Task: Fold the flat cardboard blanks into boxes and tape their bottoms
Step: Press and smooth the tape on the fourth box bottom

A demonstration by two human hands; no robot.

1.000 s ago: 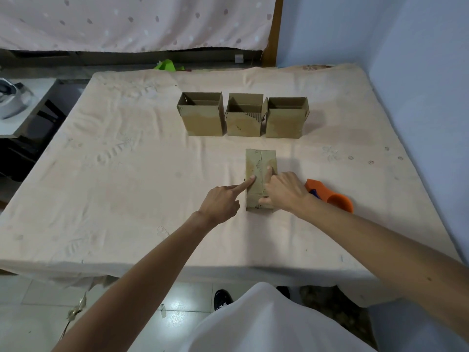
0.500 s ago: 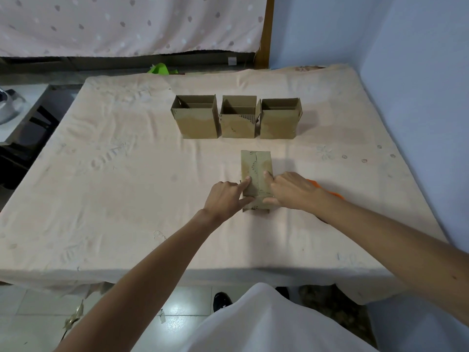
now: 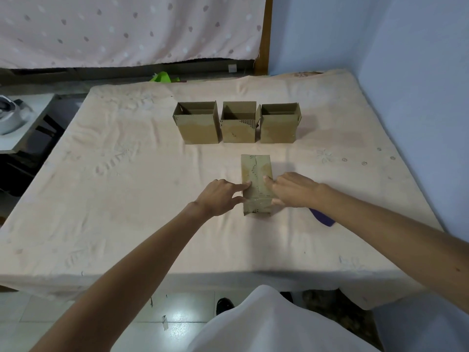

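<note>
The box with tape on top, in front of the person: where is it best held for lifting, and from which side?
Probably grip the taped box by its two long side walls, one from the left and one from the right, where the left hand and right hand flank it. Its top is a flat taped face, and no open rim shows.

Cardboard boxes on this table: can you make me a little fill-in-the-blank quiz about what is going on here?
1. A row of ____ open boxes stands at the back of the table.
2. The left hand and the right hand both press on the nearer box, whose bottom is sealed with ____.
3. That sealed bottom faces ____.
Missing words: three; tape; up.
</note>
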